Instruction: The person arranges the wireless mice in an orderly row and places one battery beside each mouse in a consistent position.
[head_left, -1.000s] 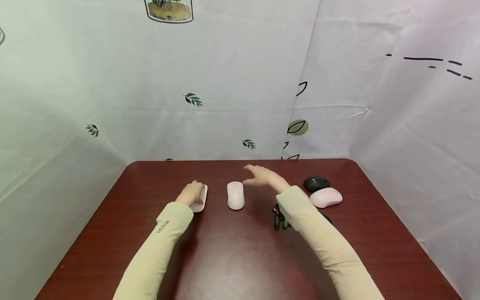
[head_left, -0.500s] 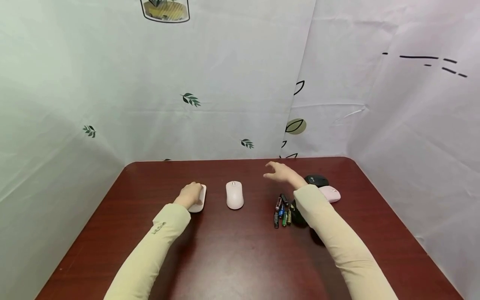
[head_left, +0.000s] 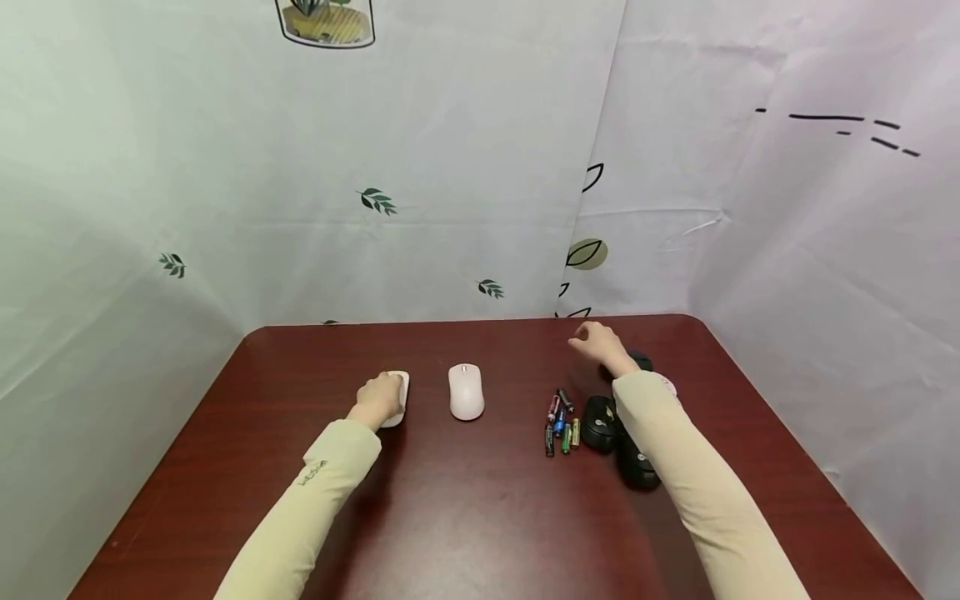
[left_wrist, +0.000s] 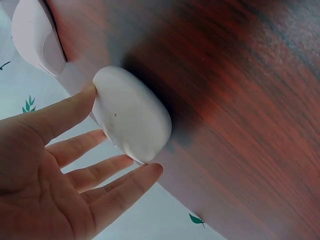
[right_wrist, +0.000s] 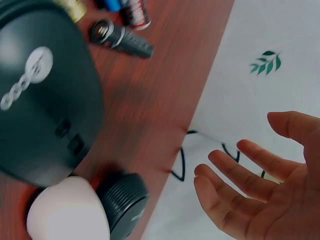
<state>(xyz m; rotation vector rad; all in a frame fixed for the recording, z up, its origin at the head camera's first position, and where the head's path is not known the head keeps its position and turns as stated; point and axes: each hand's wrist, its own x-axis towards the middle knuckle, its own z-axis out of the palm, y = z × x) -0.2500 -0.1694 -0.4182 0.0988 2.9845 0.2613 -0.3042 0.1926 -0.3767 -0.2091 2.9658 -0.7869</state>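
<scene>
Across the near part of the dk red counter (head_left: 480, 533), 2 pale sleeves come in: L sleeve (head_left: 322, 475) w/ small lettering nr the cuff, R sleeve (head_left: 697, 483) opp.

Next out, R side: near blk mouse (head_left: 636, 467), partly hidden by R sleeve; 2nd blk mouse (head_left: 599, 423) just beside it, slightly farther & more L. Immed. L of that one, a loose cluster of batteries (head_left: 561, 423) lying flat: blue, green, red, blk, yellowish.

Abt same depth, L of ctr: L hand (head_left: 378, 393) grips the white mouse (left_wrist: 132, 115), thumb at one edge, fingertips at the opp. edge; can't tell if it's resting or a bit raised. Pinkish mouse (head_left: 466, 392) sits between the hands, well apart from the batteries, btn end facing away.

Farther R, light mouse (right_wrist: 67, 210) mostly behind R sleeve in head view, w/ far blk mouse (right_wrist: 122, 205) right next to it. R hand (head_left: 597, 343) in the air nr the counter's far edge, fingers loosely bent & spread, thumb out.

Farthest back: whitish cloth (head_left: 450, 167) w/ leaf prints.
</scene>
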